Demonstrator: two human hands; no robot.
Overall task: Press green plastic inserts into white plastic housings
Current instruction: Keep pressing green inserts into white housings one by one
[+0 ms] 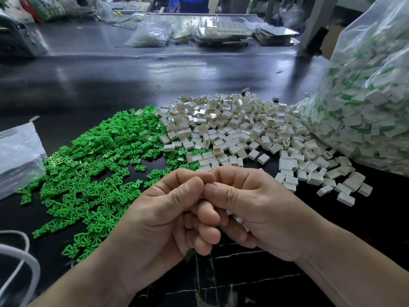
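A wide heap of green plastic inserts (93, 165) covers the dark table on the left. A heap of white plastic housings (243, 129) lies beside it on the right. My left hand (168, 218) and my right hand (254, 209) meet in front of both heaps, fingers curled and thumb tips pressed together. White housings (238, 219) show under the curled fingers of my right hand. Whatever is pinched between the thumbs is hidden.
A big clear bag (371, 103) full of white-and-green assembled pieces leans at the right. A flat clear bag (17, 156) lies at the left edge, with a white cord (20, 258) below it. Bags and trays crowd the far side of the table.
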